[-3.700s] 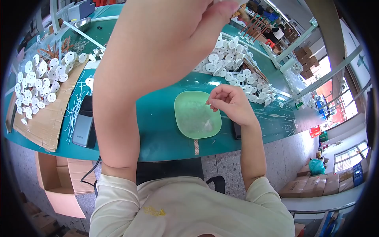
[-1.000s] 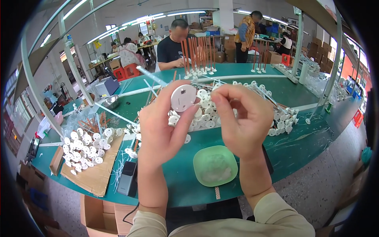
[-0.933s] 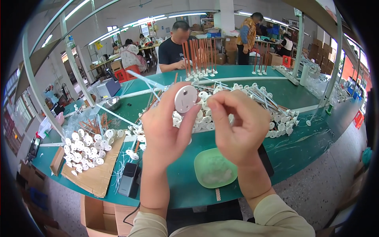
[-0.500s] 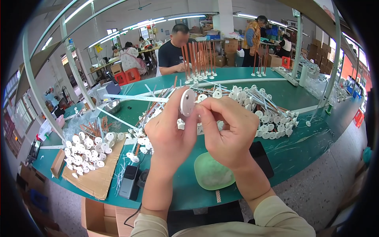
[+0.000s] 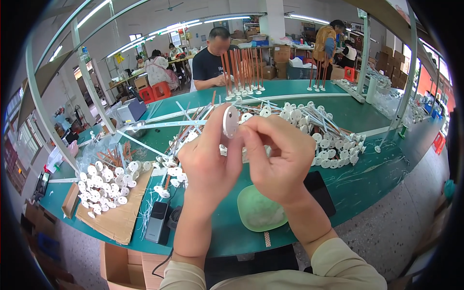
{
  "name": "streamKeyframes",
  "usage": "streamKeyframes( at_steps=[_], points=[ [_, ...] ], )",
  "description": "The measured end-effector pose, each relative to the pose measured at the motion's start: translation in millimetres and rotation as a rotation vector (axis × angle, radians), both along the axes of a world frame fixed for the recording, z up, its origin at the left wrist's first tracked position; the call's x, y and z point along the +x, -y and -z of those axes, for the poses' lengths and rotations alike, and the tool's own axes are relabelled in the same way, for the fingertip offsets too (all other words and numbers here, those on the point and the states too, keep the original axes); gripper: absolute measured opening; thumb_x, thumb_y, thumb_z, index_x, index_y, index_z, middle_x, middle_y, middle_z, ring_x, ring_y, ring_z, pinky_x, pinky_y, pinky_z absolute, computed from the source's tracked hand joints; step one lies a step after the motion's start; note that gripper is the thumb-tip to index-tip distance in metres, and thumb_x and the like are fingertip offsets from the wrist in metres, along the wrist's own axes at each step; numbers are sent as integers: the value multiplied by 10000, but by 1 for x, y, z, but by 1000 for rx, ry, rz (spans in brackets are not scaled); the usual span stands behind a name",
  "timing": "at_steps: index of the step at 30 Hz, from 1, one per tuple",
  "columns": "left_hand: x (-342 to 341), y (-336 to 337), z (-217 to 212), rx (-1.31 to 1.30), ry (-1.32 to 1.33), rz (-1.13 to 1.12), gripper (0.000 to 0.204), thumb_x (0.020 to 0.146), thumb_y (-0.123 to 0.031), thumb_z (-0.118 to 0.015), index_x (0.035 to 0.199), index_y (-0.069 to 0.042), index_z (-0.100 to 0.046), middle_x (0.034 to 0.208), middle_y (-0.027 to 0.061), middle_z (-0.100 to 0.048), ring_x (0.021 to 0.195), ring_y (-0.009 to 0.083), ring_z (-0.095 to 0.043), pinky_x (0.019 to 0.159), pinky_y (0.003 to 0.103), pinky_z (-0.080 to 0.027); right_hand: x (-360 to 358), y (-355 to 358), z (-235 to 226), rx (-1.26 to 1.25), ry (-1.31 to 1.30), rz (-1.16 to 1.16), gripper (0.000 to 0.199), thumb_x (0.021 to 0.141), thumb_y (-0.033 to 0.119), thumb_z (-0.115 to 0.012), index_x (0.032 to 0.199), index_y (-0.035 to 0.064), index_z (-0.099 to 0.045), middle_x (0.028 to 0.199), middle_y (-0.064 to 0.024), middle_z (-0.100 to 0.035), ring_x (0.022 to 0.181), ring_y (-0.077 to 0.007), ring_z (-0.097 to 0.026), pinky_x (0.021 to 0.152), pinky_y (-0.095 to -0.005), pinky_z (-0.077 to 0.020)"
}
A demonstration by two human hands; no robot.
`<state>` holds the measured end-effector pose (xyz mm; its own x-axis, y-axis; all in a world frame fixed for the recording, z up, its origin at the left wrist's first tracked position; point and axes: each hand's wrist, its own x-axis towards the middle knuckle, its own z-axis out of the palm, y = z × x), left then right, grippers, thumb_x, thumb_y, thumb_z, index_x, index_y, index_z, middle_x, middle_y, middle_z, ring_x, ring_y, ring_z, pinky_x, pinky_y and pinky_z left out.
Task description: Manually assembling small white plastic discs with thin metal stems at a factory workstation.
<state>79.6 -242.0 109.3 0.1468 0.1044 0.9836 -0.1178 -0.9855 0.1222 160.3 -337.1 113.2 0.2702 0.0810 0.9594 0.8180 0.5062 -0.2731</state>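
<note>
My left hand (image 5: 207, 166) is raised over the table, closed around a round white disc (image 5: 231, 121) with small holes. A pale flat strip (image 5: 169, 124) runs out leftward from behind that hand; the joint between strip and disc is hidden by my fingers. Thumb and forefinger of my right hand (image 5: 282, 157) pinch together at the disc's lower right edge. What they grip there, if anything, is too small to see. Below my hands sits a light green bowl (image 5: 244, 212) with whitish, fine-looking contents.
White discs on sticks lie heaped on cardboard (image 5: 126, 220) at left, with more piled beyond my hands and at right (image 5: 333, 152). Reddish sticks (image 5: 241, 72) stand upright before a co-worker (image 5: 208, 63). A grey device (image 5: 157, 222) and a black flat object (image 5: 319, 193) flank the bowl.
The disc has turned slightly more edge-on, and the strip's far end has dipped a little. My hands otherwise keep their place. In the background, a standing person has shifted right.
</note>
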Motion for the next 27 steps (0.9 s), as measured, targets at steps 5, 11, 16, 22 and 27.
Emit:
streamKeyframes(
  at_steps=[5, 11, 16, 22, 27],
  points=[
    [-3, 5, -1, -65, -36, 65, 365, 828, 40, -680, 1187, 62, -624, 911, 143, -729, 815, 167, -738, 719, 285, -589, 4, 3, 0, -24, -5, -45, 40, 876, -79, -652, 903, -64, -677, 760, -45, -638, 623, -67, -581, 507, -190, -447],
    [-5, 7, -3, -27, -32, 30, 351, 828, 37, -681, 1176, 44, -637, 865, 140, -725, 779, 183, -744, 698, 282, -583, 2, 3, -1, -35, 22, -20, 34, 863, -80, -662, 888, -63, -678, 735, -52, -631, 607, -76, -565, 497, -204, -431],
    [-9, 13, -5, 42, -52, -80, 334, 826, 11, -692, 1158, 6, -656, 784, 136, -699, 707, 222, -743, 644, 280, -564, 4, 4, -3, -29, 104, 81, 31, 841, -71, -685, 863, -50, -676, 706, -66, -621, 582, -95, -546, 485, -228, -408],
    [-8, 3, -4, 59, -49, -121, 327, 832, 14, -665, 1159, -5, -654, 764, 134, -691, 686, 233, -739, 623, 277, -552, 6, -2, -5, -29, 273, 183, 43, 834, -47, -706, 850, -40, -667, 722, -71, -647, 603, -102, -569, 497, -236, -432],
    [-5, -3, -5, -50, -81, 1, 352, 820, 15, -675, 1170, -12, -647, 785, 129, -711, 728, 235, -753, 633, 280, -562, 17, -6, -2, -183, -48, -313, 119, 854, 3, -696, 972, -12, -704, 855, -91, -708, 708, -145, -691, 595, -257, -571]
  ],
)
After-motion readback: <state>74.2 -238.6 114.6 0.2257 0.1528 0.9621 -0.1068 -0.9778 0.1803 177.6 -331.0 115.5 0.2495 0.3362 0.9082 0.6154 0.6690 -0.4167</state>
